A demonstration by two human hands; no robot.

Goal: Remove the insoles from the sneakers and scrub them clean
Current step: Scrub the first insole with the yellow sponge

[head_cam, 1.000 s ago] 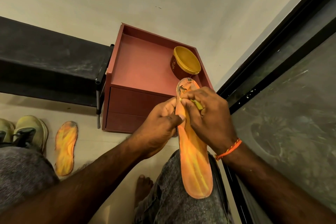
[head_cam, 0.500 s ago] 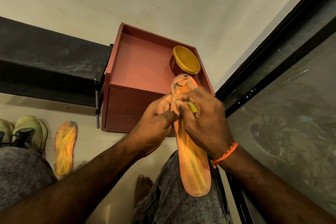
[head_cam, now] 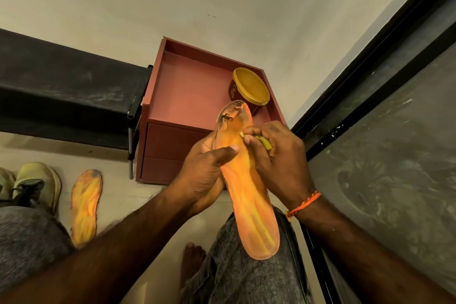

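An orange insole (head_cam: 249, 195) with a dark, dirty toe end rests lengthwise over my right knee. My left hand (head_cam: 207, 170) grips its left edge from underneath, thumb across the top. My right hand (head_cam: 278, 158) is closed on a small yellow-green scrubber (head_cam: 264, 142) pressed against the insole's right side near the toe. A second orange insole (head_cam: 85, 205) lies flat on the floor to the left, beside a pale green sneaker (head_cam: 39, 184). Another sneaker (head_cam: 5, 181) shows only at the left frame edge.
A red-brown drawer unit (head_cam: 187, 96) stands against the wall with a brown tub with a yellow lid (head_cam: 249, 89) in its open top. A black bench (head_cam: 61, 91) stands left of it. A dark-framed panel (head_cam: 385, 155) runs along the right. My bare foot (head_cam: 192, 261) is on the floor.
My right hand with the scrubber has moved up toward the insole's toe end. My left thumb now lies across the top of the insole, lower down.
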